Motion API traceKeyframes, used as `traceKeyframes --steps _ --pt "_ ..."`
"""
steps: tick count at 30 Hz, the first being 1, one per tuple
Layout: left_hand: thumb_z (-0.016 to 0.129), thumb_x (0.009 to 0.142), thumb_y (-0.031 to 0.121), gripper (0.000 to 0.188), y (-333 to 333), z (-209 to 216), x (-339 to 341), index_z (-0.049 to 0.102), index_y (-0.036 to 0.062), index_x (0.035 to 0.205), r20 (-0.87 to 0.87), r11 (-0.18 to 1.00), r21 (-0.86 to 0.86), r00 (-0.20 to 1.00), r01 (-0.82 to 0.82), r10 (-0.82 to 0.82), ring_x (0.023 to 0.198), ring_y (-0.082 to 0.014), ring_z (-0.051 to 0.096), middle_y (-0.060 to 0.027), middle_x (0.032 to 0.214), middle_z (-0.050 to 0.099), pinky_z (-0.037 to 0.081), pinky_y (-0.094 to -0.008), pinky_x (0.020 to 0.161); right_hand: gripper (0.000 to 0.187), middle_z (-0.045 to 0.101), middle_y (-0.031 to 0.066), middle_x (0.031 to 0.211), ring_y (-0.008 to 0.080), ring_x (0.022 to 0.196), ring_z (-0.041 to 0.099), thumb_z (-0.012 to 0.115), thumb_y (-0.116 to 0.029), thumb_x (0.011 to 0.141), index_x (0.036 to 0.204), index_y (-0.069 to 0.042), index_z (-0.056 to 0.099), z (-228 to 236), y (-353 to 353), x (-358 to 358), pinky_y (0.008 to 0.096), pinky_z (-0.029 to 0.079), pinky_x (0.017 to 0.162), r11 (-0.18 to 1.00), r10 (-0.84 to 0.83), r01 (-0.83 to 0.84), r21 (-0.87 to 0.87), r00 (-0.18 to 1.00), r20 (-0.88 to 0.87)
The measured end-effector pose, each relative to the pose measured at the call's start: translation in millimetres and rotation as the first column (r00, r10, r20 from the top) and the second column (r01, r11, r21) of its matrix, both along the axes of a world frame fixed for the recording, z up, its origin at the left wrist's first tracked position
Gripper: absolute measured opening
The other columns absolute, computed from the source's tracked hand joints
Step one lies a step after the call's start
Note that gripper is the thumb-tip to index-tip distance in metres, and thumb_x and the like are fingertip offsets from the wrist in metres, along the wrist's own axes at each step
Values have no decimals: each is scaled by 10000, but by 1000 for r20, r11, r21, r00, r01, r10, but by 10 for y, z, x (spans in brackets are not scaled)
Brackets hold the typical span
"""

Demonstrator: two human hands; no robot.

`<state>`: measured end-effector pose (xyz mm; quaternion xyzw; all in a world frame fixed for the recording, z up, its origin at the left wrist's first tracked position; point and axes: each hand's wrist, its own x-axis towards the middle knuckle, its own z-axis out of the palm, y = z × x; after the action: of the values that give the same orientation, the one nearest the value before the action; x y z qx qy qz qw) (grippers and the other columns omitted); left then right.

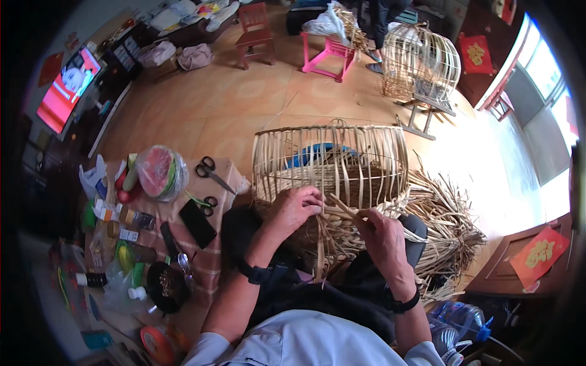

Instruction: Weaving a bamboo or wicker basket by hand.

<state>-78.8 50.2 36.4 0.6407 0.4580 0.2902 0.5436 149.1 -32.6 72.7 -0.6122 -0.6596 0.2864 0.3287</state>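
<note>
A half-woven basket (287, 172) lies in front of me, against my lap, its ribs running up to a hoop at the far side. My left hand (296, 206) is closed in a pinch at its near edge, on a dry straw strand whose loose ends hang below the fingers. To the right, my right hand (383, 241) pinches another pale straw strand (343, 206), which slants up and left toward the left hand. Something blue shows through the ribs. The exact fingertip contact is partly hidden.
A heap of straw (448, 226) lies right of the basket. On the cloth-covered table (213, 265) at left are scissors (210, 171), a phone (198, 224) and wrapped watermelon (160, 171). Farther off stand another basket (448, 64), a red chair (254, 36), a pink stool (329, 52) and a person (379, 24).
</note>
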Motion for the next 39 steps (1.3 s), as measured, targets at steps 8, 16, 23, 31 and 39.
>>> traceKeyframes --steps 8,16,23,31,39 --pt "684 831 34 390 -111 -168 165 613 66 1213 -134 952 286 979 -109 152 1008 -303 707 -135 1095 733 558 -396 809 142 652 225 738 401 708 660 694 -171 879 910 -32 699 -64 133 -138 450 499 608 992 13 -5 -129 998 60" --pt "722 822 -10 290 -120 -120 72 635 21 1097 -70 954 241 977 -179 201 867 -180 724 -89 869 713 556 -307 749 221 651 202 711 414 686 655 661 -266 888 846 -54 619 -378 193 -204 509 510 610 996 53 -67 66 980 190" --pt "722 824 -8 154 -135 6 40 645 21 954 -223 920 386 961 -70 166 789 -194 708 -96 815 683 542 -317 720 124 598 195 626 405 622 637 621 -158 883 850 -46 579 -205 187 -67 504 478 538 961 114 -185 205 941 318" --pt "677 870 41 129 -194 60 49 645 34 994 -340 881 460 939 114 56 884 -320 689 -151 911 684 530 -368 770 141 626 152 660 370 650 655 678 -175 814 749 -55 639 -161 312 204 490 494 580 962 53 -146 229 928 369" --pt "678 877 54 223 58 249 -21 686 39 1100 -315 934 287 942 215 -120 833 -274 715 -172 876 710 536 -352 761 342 596 138 965 342 866 626 779 -292 819 1001 -49 621 -33 -32 -334 431 517 673 983 24 -68 170 968 252"
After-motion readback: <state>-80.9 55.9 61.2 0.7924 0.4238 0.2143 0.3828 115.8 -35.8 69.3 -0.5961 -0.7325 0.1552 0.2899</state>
